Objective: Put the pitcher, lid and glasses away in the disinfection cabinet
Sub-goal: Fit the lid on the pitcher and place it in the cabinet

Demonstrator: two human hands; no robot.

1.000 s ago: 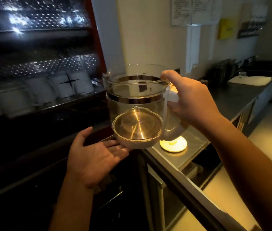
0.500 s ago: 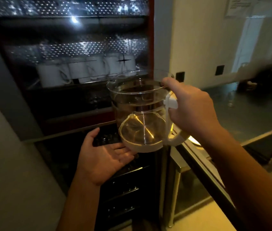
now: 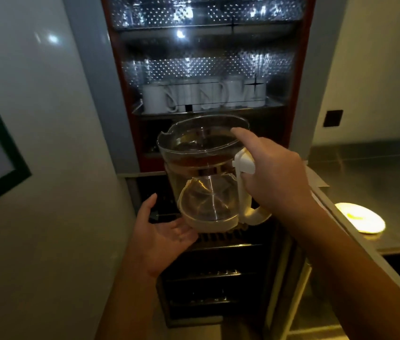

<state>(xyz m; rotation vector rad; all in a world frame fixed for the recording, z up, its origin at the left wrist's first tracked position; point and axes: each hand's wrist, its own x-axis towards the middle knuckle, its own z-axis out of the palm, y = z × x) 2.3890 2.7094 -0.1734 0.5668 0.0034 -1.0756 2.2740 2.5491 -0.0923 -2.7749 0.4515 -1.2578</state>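
Fingers (image 3: pixel 255 190) of my right hand (image 3: pixel 275 177) are wrapped round the white handle of the glass pitcher (image 3: pixel 203 173), thumb over its rim. It hangs upright, tipped slightly toward me, in front of the open disinfection cabinet (image 3: pixel 299 77). My left hand (image 3: pixel 162 234) lies open, palm up, just under its base, touching or nearly so. Straight ahead and above, white mugs (image 3: pixel 201 95) crowd one shelf; darker racks sit below. A lit round disc (image 3: pixel 359 218) rests on the steel counter (image 3: pixel 378 163) at right.
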